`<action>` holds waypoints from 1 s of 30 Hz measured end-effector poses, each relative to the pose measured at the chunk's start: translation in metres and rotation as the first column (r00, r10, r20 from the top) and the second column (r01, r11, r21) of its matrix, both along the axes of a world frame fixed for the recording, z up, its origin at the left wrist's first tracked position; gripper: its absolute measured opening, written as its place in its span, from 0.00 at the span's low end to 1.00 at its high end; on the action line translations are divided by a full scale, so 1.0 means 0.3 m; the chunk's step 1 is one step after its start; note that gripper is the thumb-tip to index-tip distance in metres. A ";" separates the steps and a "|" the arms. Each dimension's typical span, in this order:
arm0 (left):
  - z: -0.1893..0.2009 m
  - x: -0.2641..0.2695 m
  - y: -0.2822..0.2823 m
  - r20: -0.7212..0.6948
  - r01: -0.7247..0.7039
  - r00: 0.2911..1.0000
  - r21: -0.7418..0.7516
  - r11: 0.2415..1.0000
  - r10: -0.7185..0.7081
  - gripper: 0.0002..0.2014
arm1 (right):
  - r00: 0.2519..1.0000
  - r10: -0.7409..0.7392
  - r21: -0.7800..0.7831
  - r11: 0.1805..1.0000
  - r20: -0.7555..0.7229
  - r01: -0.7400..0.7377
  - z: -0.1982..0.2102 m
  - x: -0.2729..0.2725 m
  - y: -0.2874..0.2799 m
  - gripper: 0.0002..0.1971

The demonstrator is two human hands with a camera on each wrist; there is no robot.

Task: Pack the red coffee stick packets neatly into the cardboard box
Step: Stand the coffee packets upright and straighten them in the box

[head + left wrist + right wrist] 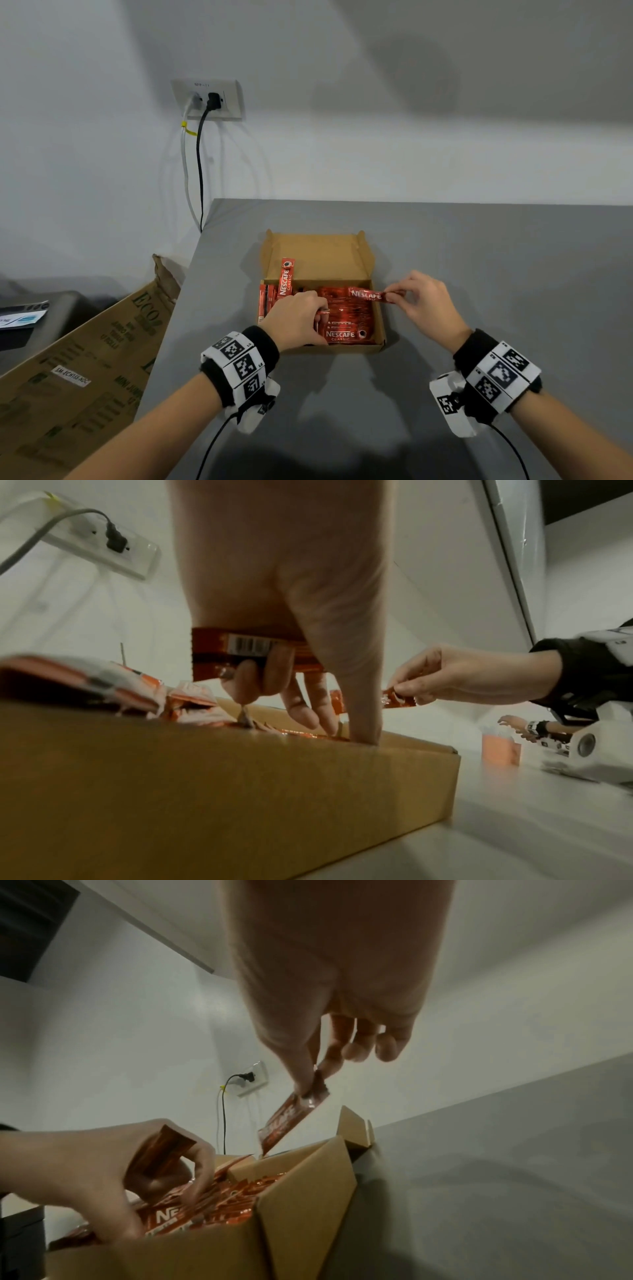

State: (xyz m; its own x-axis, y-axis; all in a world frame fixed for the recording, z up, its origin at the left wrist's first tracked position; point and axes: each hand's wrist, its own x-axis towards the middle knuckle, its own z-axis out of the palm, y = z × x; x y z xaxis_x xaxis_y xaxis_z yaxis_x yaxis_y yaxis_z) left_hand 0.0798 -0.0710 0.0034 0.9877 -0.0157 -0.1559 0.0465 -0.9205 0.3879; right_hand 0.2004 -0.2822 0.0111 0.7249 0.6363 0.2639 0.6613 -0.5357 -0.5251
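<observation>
An open cardboard box (376,344) sits mid-table, its lid folded back. Several red coffee stick packets (346,320) lie flat inside, and one packet (287,277) stands leaning at the back left. My left hand (320,313) reaches into the box and grips a packet (246,648) in curled fingers, with its thumb (363,723) at the front wall (205,791). My right hand (392,297) pinches the end of another packet (366,294), held slanted over the box's right side. In the right wrist view that packet (291,1119) hangs from thumb and forefinger above the box (308,1204).
The grey table (496,274) extends right of and in front of the box. A large brown carton (85,377) leans past the table's left edge. A wall outlet with cables (209,99) is behind. Far right in the left wrist view, another person's hand (514,723) is near an orange box (502,748).
</observation>
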 end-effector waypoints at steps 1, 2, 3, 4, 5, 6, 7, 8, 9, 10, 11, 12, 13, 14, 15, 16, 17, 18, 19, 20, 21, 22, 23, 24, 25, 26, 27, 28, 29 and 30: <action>0.000 0.005 -0.003 -0.003 0.015 1.000 0.006 1.000 -0.015 0.15 | 1.000 -0.001 0.028 1.000 -0.017 0.002 0.001 -0.002 -0.003 0.03; -0.003 0.011 -0.004 -0.005 0.026 1.000 0.013 1.000 -0.026 0.15 | 0.999 0.006 0.047 0.999 -0.053 -0.004 0.003 -0.006 -0.004 0.03; -0.009 0.017 -0.003 -0.003 0.035 0.999 0.017 0.999 -0.035 0.15 | 0.994 0.019 0.054 0.998 -0.105 -0.013 0.003 -0.012 -0.005 0.03; -0.015 0.022 -0.003 -0.006 0.043 0.999 0.019 0.999 -0.043 0.16 | 0.986 0.032 0.050 0.998 -0.163 -0.024 0.002 -0.019 -0.004 0.03; -0.024 0.026 -0.002 -0.010 0.052 0.999 0.022 0.998 -0.052 0.17 | 0.976 0.047 0.037 0.998 -0.212 -0.041 0.000 -0.025 -0.003 0.03; -0.033 0.028 -0.001 -0.016 0.062 0.998 0.027 0.998 -0.061 0.19 | 0.966 0.063 0.015 0.998 -0.250 -0.061 -0.004 -0.027 0.000 0.03; -0.040 0.029 -0.001 -0.020 0.074 0.997 0.033 0.997 -0.073 0.19 | 0.957 0.078 -0.013 0.996 -0.279 -0.085 -0.009 -0.030 0.001 0.03; -0.046 0.029 0.000 -0.023 0.082 0.996 0.037 0.996 -0.081 0.20 | 0.950 0.089 -0.048 0.993 -0.299 -0.108 -0.014 -0.033 0.004 0.03; -0.048 0.029 0.002 -0.021 0.088 0.996 0.037 0.995 -0.087 0.19 | 0.949 0.092 -0.082 0.989 -0.303 -0.122 -0.017 -0.034 0.006 0.02; -0.046 0.030 0.005 -0.024 0.092 0.996 0.036 0.995 -0.091 0.19 | 0.952 0.085 -0.100 0.988 -0.295 -0.119 -0.017 -0.036 0.008 0.02; -0.041 0.031 0.007 -0.028 0.100 0.995 0.033 0.994 -0.099 0.19 | 0.956 0.067 -0.099 0.990 -0.284 -0.098 -0.014 -0.035 0.009 0.02; -0.036 0.034 0.010 -0.037 0.113 0.993 0.030 0.993 -0.112 0.19 | 0.959 0.047 -0.082 0.994 -0.279 -0.072 -0.009 -0.034 0.009 0.02; -0.030 0.037 0.012 -0.045 0.131 0.990 0.023 0.991 -0.130 0.18 | 0.958 0.036 -0.062 0.996 -0.283 -0.056 -0.004 -0.033 0.009 0.03; -0.024 0.041 0.011 -0.055 0.153 0.987 0.011 0.988 -0.152 0.16 | 0.956 0.039 -0.055 0.997 -0.292 -0.057 -0.001 -0.031 0.009 0.04; -0.022 0.043 0.010 -0.069 0.178 0.982 0.002 0.984 -0.177 0.14 | 0.953 0.053 -0.059 0.996 -0.297 -0.074 0.002 -0.032 0.010 0.05; -0.019 0.046 0.005 -0.086 0.203 0.976 0.003 0.979 -0.202 0.13 | 0.952 0.066 -0.068 0.994 -0.297 -0.090 0.001 -0.034 0.008 0.06; -0.017 0.048 0.000 -0.099 0.226 0.970 0.014 0.974 -0.223 0.12 | 0.953 0.071 -0.069 0.993 -0.294 -0.095 0.000 -0.035 0.006 0.06; -0.018 0.051 -0.004 -0.104 0.242 0.966 0.027 0.970 -0.238 0.11 | 0.953 0.067 -0.060 0.994 -0.295 -0.088 -0.002 -0.034 0.004 0.07; -0.017 0.055 -0.008 -0.097 0.254 0.964 0.041 0.966 -0.249 0.11 | 0.952 0.059 -0.041 0.996 -0.300 -0.075 -0.004 -0.033 0.000 0.06; -0.017 0.059 -0.010 -0.089 0.259 0.963 0.057 0.964 -0.254 0.12 | 0.950 0.053 -0.020 0.998 -0.307 -0.062 -0.006 -0.033 -0.002 0.05; -0.018 0.062 -0.012 -0.080 0.262 0.963 0.070 0.963 -0.256 0.13 | 0.949 0.050 -0.001 0.999 -0.312 -0.053 -0.007 -0.034 -0.002 0.05; -0.018 0.065 -0.013 -0.073 0.260 0.964 0.076 0.963 -0.255 0.14 | 0.948 0.047 0.014 0.999 -0.316 -0.045 -0.010 -0.036 -0.003 0.06; -0.019 0.067 -0.015 -0.068 0.256 0.966 0.079 0.963 -0.251 0.14 | 0.946 0.047 0.028 0.999 -0.321 -0.040 -0.014 -0.037 -0.003 0.07; -0.021 0.067 -0.015 -0.062 0.251 0.967 0.081 0.965 -0.247 0.14 | 0.944 0.048 0.045 0.998 -0.328 -0.036 -0.017 -0.039 -0.004 0.07; -0.021 0.066 -0.017 -0.053 0.247 0.969 0.080 0.966 -0.243 0.14 | 0.941 0.054 0.062 0.997 -0.334 -0.035 -0.021 -0.039 -0.006 0.08; -0.022 0.064 -0.017 -0.043 0.240 0.971 0.076 0.968 -0.237 0.13 | 0.938 0.064 0.077 0.996 -0.341 -0.040 -0.022 -0.041 -0.008 0.09; -0.022 0.062 -0.015 -0.028 0.227 0.974 0.069 0.971 -0.226 0.12 | 0.933 0.079 0.088 0.995 -0.350 -0.052 -0.022 -0.044 -0.009 0.10; -0.024 0.060 -0.011 -0.013 0.210 0.978 0.059 0.976 -0.210 0.11 | 0.930 0.096 0.084 0.994 -0.354 -0.071 -0.023 -0.047 -0.008 0.10; -0.026 0.058 -0.006 0.000 0.195 0.981 0.047 0.980 -0.195 0.10 | 0.930 0.117 0.068 0.993 -0.348 -0.099 -0.022 -0.052 -0.006 0.10; -0.030 0.056 -0.001 0.011 0.184 0.983 0.033 0.982 -0.184 0.09 | 0.932 0.133 0.043 0.991 -0.336 -0.125 -0.024 -0.054 -0.002 0.11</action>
State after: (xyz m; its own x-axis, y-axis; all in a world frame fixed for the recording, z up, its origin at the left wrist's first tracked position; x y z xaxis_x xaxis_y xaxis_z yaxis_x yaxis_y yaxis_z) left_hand 0.0965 -0.0712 -0.0056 0.9703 -0.1928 -0.1458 -0.1299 -0.9247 0.3579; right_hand 0.1842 -0.2827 0.0040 0.6855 0.7274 0.0320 0.5058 -0.4442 -0.7395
